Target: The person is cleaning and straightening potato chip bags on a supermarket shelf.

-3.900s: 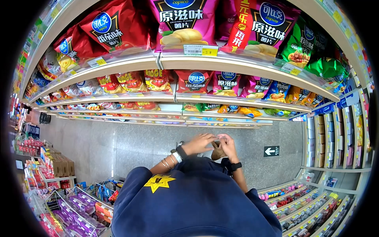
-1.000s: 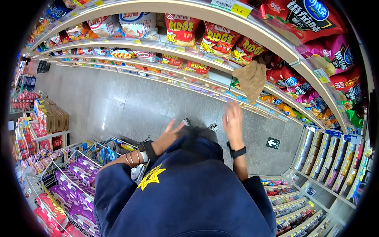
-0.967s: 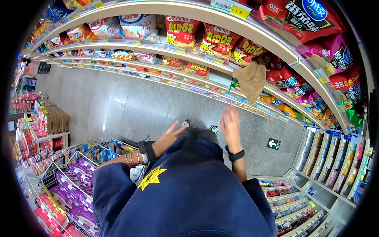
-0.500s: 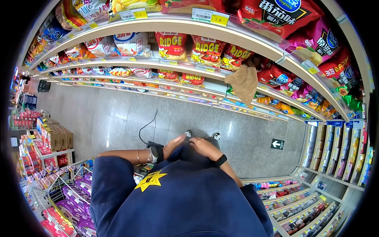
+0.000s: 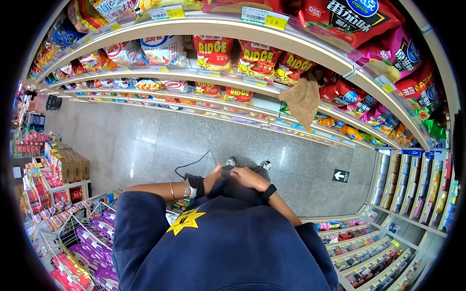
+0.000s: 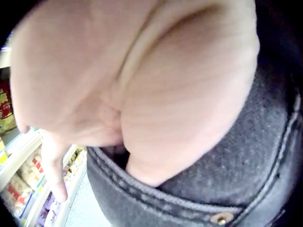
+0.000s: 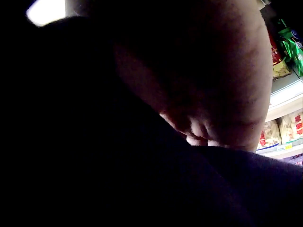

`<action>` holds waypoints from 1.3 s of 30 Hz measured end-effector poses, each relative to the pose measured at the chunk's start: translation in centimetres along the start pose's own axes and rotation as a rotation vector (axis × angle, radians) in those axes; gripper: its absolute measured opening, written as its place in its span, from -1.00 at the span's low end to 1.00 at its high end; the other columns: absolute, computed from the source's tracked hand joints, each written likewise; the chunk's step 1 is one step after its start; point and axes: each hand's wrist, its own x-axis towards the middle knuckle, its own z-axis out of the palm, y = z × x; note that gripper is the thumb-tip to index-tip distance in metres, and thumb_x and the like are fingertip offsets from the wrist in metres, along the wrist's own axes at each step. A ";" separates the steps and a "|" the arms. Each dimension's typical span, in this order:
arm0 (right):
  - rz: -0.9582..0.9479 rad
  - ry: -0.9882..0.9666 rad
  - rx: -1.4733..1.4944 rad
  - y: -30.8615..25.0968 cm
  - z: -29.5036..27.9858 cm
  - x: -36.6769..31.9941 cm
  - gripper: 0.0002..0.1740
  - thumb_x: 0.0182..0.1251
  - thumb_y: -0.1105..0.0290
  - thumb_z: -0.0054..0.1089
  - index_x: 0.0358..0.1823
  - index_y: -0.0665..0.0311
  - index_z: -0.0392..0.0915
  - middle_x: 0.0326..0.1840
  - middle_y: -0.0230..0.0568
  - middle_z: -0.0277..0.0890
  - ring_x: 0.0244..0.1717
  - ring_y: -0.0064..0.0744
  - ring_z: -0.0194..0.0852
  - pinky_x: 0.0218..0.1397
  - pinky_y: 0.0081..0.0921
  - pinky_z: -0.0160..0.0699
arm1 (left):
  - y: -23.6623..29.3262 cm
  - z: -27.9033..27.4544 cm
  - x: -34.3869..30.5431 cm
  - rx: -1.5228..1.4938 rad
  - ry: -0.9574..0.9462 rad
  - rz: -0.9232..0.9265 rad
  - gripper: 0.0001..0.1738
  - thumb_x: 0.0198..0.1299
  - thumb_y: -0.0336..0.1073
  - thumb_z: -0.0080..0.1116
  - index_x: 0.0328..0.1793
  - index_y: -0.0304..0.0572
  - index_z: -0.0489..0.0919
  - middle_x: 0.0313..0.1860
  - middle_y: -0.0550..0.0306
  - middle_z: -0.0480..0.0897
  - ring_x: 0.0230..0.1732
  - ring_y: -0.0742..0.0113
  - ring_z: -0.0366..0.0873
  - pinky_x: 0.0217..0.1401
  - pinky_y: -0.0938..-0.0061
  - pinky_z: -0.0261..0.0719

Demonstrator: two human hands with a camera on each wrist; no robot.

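Waist: right hand has been dropping beside left hand since a second ago.
Pocket: denim pocket is gaping, left-wrist frame bottom, left thumb reaching inside.
Grip: cannot tell; neither hold is showing.
Technique: slackening the pocket edge would be easing entry.
Lettering: crisp bag, upper centre, is reading "RIDGE"; price tag, "3.8".

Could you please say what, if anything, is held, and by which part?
I cannot tell: the left hand is partly in a trouser pocket; the right hand has unclear fingertips.
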 end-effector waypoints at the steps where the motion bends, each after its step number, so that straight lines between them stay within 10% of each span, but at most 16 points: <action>1: 0.001 0.004 0.008 0.1 -0.1 -0.1 -0.66 0.46 0.23 -0.08 -0.04 0.35 0.54 -0.14 0.15 0.59 -0.06 0.15 0.54 0.02 -0.15 0.47 | -0.3 -0.4 -0.4 -0.057 -0.002 0.010 -0.44 0.42 -0.01 -0.36 0.39 -0.13 0.31 0.39 -0.09 0.34 0.47 0.08 0.14 0.56 -0.09 -0.44; 5: -0.003 0.008 0.031 0.8 -0.1 0.3 -0.65 0.46 0.21 -0.08 -0.09 0.36 0.55 -0.16 0.13 0.60 -0.08 0.14 0.54 -0.01 -0.16 0.47 | -0.5 6.1 1.5 -0.124 0.629 0.051 -0.70 0.20 -0.22 -0.06 -0.07 -0.14 0.59 -0.26 0.06 0.53 0.04 0.00 0.42 0.49 -0.23 -0.33; 8: 0.033 0.001 0.020 1.1 0.0 0.5 -0.64 0.47 0.20 -0.08 -0.07 0.36 0.55 -0.15 0.12 0.60 -0.08 0.13 0.55 -0.01 -0.17 0.48 | -0.7 7.9 1.8 -0.738 0.861 0.134 -0.74 0.17 -0.31 -0.07 -0.08 -0.13 0.57 -0.28 0.07 0.47 0.04 0.06 0.42 0.45 -0.20 -0.25; 20: 0.034 -0.017 -0.037 0.8 -0.2 0.8 -0.64 0.47 0.19 -0.08 -0.10 0.37 0.56 -0.13 0.11 0.60 -0.06 0.13 0.54 -0.01 -0.17 0.48 | -1.4 6.3 0.6 -0.090 0.747 0.058 -0.59 0.20 -0.11 -0.08 0.13 0.05 0.57 0.21 0.21 0.51 0.40 0.11 0.20 0.47 -0.20 -0.20; 27: 0.007 -0.019 -0.041 1.0 0.2 1.1 -0.65 0.45 0.21 -0.07 -0.13 0.37 0.57 -0.13 0.12 0.60 -0.07 0.15 0.54 -0.01 -0.14 0.48 | -0.7 1.9 0.3 -0.127 0.052 -0.060 -0.39 0.25 0.08 -0.18 0.36 0.02 0.43 0.31 -0.04 0.47 0.48 -0.21 0.12 0.51 -0.26 -0.33; 33: -0.004 -0.019 -0.071 1.7 0.4 1.5 -0.64 0.45 0.22 -0.08 -0.14 0.38 0.57 -0.14 0.13 0.60 -0.08 0.17 0.54 0.00 -0.14 0.48 | -1.3 6.7 2.0 -0.630 0.447 0.060 -0.31 0.22 0.13 -0.16 0.40 -0.06 0.37 0.34 -0.11 0.42 0.46 -0.25 0.10 0.46 -0.37 -0.40; 35: 0.013 -0.027 -0.063 1.2 -0.1 1.3 -0.64 0.45 0.22 -0.08 -0.14 0.39 0.56 -0.15 0.13 0.60 -0.09 0.17 0.54 0.00 -0.13 0.48 | -1.3 6.9 1.6 -0.302 0.217 -0.130 -0.33 0.17 0.08 -0.04 0.38 -0.07 0.40 0.28 -0.22 0.46 0.43 -0.46 0.07 0.40 -0.49 -0.38; 39: -0.028 -0.011 -0.061 1.3 -0.5 1.9 -0.63 0.46 0.21 -0.09 -0.11 0.37 0.57 -0.10 0.12 0.59 -0.05 0.16 0.52 0.04 -0.15 0.46 | -3.0 3.9 -1.1 -0.244 0.273 0.009 -0.54 0.18 -0.07 -0.06 0.11 -0.16 0.51 0.11 -0.09 0.47 0.28 -0.07 0.27 0.42 -0.41 -0.38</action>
